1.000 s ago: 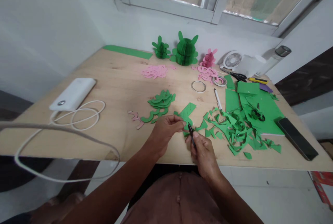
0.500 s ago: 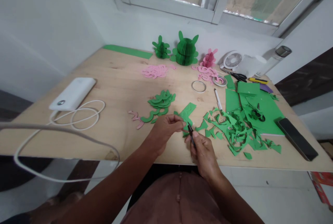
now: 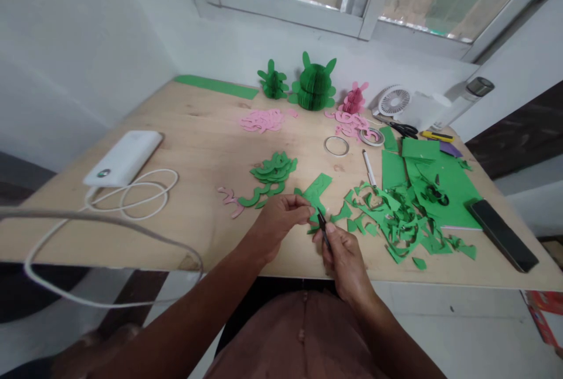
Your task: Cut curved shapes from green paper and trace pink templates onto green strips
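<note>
My right hand [image 3: 345, 253] is closed around small black scissors [image 3: 323, 227], their tips pointing up and left. Close to those tips, my left hand [image 3: 285, 215] is closed in a pinch; a small bit of green paper seems to be at its fingertips, mostly hidden by the fingers. Just beyond both hands lies a green paper piece [image 3: 319, 185] with angled edges. Cut green curved shapes [image 3: 275, 168] are piled past my left hand, and a few pink curved pieces [image 3: 231, 202] rest left of them.
Green paper scraps [image 3: 402, 223] spread at right, beside green sheets [image 3: 460, 182], another pair of scissors [image 3: 435, 194] and a phone [image 3: 501, 235]. A white pen [image 3: 368, 168] and tape rolls [image 3: 336, 146] lie beyond. Paper figures [image 3: 313, 88] stand at the back; a power bank [image 3: 123, 159] sits left.
</note>
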Demonstrator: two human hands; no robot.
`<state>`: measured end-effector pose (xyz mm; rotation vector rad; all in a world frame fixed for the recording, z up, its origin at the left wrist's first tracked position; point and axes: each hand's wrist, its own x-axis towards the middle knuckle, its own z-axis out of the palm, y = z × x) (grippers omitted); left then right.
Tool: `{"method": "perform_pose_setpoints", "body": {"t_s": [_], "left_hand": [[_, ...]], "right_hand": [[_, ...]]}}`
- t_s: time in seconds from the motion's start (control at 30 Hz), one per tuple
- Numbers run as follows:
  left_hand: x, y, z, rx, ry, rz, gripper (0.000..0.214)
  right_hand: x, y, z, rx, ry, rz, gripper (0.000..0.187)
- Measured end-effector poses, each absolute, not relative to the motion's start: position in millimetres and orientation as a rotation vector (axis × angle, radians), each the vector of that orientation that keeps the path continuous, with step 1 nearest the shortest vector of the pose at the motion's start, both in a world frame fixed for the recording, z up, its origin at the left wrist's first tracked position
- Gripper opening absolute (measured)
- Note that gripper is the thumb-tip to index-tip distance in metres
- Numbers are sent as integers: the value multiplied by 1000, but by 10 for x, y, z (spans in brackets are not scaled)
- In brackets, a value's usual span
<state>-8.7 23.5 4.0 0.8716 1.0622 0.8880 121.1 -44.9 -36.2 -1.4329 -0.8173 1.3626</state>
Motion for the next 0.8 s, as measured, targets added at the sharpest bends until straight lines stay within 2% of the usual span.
{"method": "perform_pose_setpoints", "body": {"t_s": [0.8], "left_hand": [[-118, 262, 62, 978, 1053, 804, 5]], "right_hand": [[1236, -449, -348, -1458, -874, 1355, 53]]}}
